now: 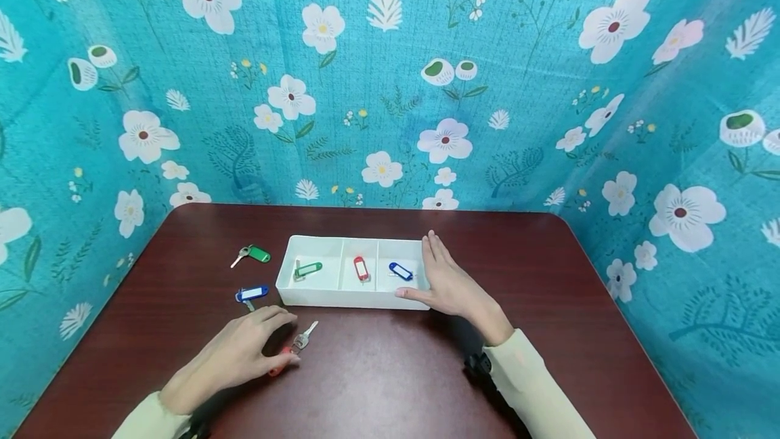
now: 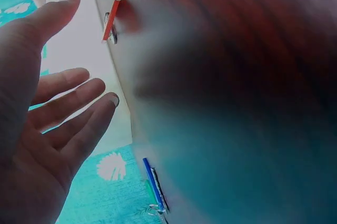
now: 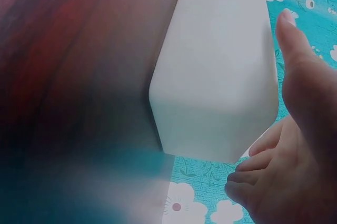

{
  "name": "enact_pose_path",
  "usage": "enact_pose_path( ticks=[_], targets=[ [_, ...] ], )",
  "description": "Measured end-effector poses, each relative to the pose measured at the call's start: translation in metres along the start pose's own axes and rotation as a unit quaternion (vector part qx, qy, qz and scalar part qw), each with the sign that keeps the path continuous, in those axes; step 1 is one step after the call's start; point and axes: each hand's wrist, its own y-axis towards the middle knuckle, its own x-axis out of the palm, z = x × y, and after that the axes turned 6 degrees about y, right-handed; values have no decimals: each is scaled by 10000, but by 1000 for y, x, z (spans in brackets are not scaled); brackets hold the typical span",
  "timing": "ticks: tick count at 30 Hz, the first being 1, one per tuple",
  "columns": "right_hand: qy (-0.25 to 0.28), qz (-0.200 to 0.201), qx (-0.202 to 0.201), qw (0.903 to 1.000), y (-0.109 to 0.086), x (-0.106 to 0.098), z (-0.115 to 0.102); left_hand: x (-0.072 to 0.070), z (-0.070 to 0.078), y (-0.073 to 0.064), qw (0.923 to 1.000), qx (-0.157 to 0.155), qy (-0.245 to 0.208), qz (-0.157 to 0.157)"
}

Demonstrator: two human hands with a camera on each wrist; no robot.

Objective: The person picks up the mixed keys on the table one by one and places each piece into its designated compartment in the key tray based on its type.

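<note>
My left hand (image 1: 234,351) is over the table with its fingers loosely bent and apart. Beneath its thumb, partly hidden, lies a key (image 1: 305,337) with a red tag (image 1: 277,366); the left wrist view shows a gap between the fingers and this red tag (image 2: 111,19). My right hand (image 1: 453,290) is at the right end of a white divided tray (image 1: 353,299), fingers straight along that end and thumb over the front corner. The tray's left compartment has a green-tagged key (image 1: 309,269), the middle a red-tagged one (image 1: 361,268), the right a blue-tagged one (image 1: 400,271).
Left of the tray, a key with a green tag (image 1: 258,253) lies on the dark red table (image 1: 372,371). Nearer my left hand is another key with a blue tag (image 1: 252,293). A blue floral curtain (image 1: 365,87) hangs behind and beside the table.
</note>
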Motion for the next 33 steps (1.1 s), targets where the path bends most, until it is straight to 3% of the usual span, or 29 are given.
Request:
enact_pose_path(
  ticks=[8,15,23,33],
  targets=[
    [177,-111,84,9997,-1,3,3,-1,-2,-5,9984,159,13,-544],
    [333,-67,123,9993,1,8,5,5,-5,-4,9975,577,105,-405],
    [394,-106,284,9988,1,10,7,8,-5,-3,9956,578,-159,-719],
    [466,-190,318,9982,2,15,6,10,-4,-6,9956,652,-175,-657]
  ],
)
